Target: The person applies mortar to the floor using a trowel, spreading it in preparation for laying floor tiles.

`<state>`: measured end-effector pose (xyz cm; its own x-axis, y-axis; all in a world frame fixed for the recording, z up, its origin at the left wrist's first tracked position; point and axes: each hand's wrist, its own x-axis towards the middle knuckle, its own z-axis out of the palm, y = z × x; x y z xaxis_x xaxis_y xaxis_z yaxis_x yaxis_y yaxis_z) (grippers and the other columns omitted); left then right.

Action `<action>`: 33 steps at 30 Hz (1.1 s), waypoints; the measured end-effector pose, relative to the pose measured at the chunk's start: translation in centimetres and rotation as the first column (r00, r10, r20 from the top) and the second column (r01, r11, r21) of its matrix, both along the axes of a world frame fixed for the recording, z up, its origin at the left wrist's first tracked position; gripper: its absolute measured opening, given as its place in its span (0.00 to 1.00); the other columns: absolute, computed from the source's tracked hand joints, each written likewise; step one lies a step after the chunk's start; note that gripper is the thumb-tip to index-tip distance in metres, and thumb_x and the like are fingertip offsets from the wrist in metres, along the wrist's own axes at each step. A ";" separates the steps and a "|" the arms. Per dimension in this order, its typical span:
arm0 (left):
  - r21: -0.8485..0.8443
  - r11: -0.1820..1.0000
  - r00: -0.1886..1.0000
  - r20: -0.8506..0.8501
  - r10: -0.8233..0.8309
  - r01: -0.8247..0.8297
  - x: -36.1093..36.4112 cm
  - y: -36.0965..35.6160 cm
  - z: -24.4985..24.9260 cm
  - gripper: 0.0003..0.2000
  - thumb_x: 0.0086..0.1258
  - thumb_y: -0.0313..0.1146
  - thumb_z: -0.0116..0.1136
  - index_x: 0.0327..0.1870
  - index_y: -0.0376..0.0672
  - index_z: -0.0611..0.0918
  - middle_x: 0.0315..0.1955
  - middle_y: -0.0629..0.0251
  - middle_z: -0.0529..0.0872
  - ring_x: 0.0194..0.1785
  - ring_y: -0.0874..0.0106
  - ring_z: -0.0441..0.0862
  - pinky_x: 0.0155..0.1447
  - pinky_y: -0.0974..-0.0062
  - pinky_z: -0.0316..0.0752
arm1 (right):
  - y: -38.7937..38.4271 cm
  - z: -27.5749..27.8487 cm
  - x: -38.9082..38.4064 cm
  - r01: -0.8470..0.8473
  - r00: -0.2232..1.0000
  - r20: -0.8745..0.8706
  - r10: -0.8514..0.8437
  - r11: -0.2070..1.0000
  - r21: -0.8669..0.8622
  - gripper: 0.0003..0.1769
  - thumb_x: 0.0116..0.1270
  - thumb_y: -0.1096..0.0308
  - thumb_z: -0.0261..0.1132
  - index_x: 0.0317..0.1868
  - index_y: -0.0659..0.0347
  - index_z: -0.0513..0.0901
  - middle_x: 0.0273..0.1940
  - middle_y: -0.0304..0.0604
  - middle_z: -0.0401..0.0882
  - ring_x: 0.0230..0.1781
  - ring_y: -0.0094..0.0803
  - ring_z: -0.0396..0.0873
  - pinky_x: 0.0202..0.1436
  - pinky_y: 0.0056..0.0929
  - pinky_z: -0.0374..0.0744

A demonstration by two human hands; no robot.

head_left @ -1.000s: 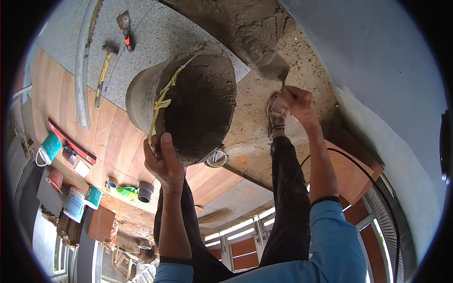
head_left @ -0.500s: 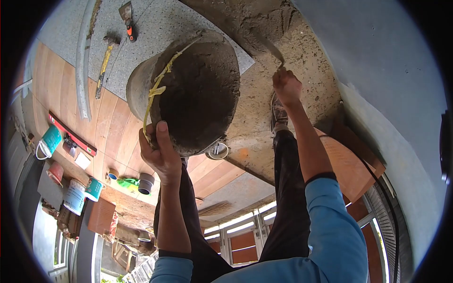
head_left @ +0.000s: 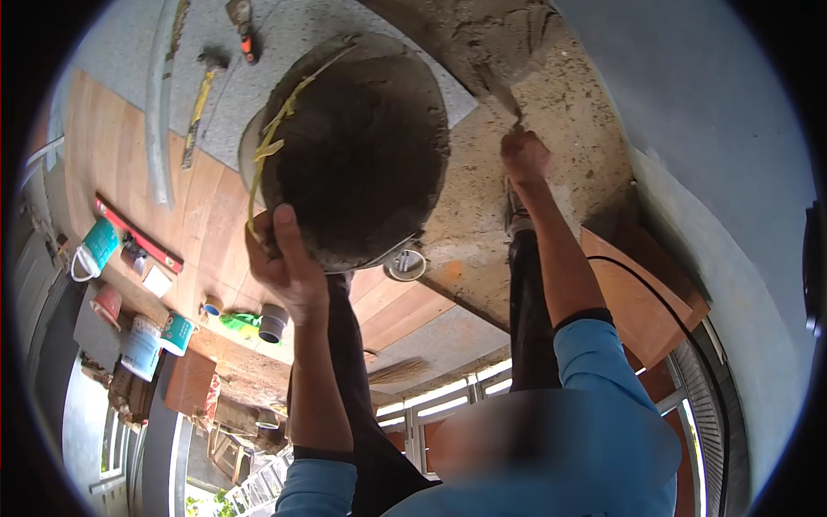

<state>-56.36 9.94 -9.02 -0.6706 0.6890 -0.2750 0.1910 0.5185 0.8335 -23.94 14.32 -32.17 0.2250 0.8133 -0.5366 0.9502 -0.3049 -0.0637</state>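
Observation:
My left hand (head_left: 289,260) is closed on the near left rim of a bucket (head_left: 250,142), thumb over the edge. The bucket is tilted, its mouth facing me. Dark grey mortar (head_left: 362,146) shows inside, and a frayed yellow strap (head_left: 274,142) runs along the rim. To the right, my right hand (head_left: 525,157) is wrapped round the handle of a trowel (head_left: 498,90); the handle is mostly hidden. The trowel's blade points away from me, at the edge of spread mortar (head_left: 482,30) on the rough floor.
A hammer (head_left: 200,108) and a scraper (head_left: 244,34) lie on grey speckled tile at the upper left. A red level (head_left: 138,233) and several tubs are further left. A black cable (head_left: 659,293) curves past a brown board (head_left: 637,302) beside the right wall (head_left: 706,112).
The bucket's mouth has turned more towards me, hiding most of its outer wall. My right hand and the trowel have shifted only slightly. The whole view has moved a little.

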 end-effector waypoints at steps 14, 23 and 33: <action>-0.224 0.944 0.877 -0.366 -0.312 0.243 -4.9 -0.3 1.2 0.24 0.68 0.45 0.69 0.48 0.28 0.80 0.53 0.47 0.78 0.47 0.57 0.79 0.51 0.64 0.75 | -0.3 21.7 -7.8 -0.196 0.976 -0.093 0.199 0.980 0.043 0.13 0.67 0.59 0.59 0.39 0.59 0.83 0.41 0.55 0.86 0.40 0.53 0.86 0.46 0.50 0.83; -0.291 0.899 0.940 0.003 -0.341 0.327 -5.4 -2.1 4.0 0.25 0.61 0.34 0.64 0.61 0.36 0.81 0.33 0.51 0.89 0.36 0.60 0.86 0.47 0.64 0.79 | -2.5 24.3 -14.5 -0.215 0.973 -0.143 0.180 0.933 -0.289 0.12 0.66 0.67 0.62 0.46 0.61 0.86 0.48 0.54 0.87 0.51 0.46 0.87 0.53 0.39 0.84; -0.286 0.816 0.862 0.243 -0.444 0.502 13.0 -5.2 4.4 0.30 0.55 0.36 0.63 0.62 0.35 0.80 0.27 0.52 0.87 0.32 0.63 0.87 0.41 0.64 0.80 | -8.9 21.5 0.7 -0.055 0.997 0.030 0.069 0.941 -0.334 0.12 0.64 0.65 0.64 0.44 0.59 0.89 0.46 0.52 0.88 0.52 0.48 0.86 0.54 0.44 0.84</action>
<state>-43.39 4.76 -4.66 -0.2130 0.7591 -0.6152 0.3654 0.6458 0.6704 -23.26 5.37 -10.69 0.2071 0.6029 -0.7705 0.9676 -0.2428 0.0701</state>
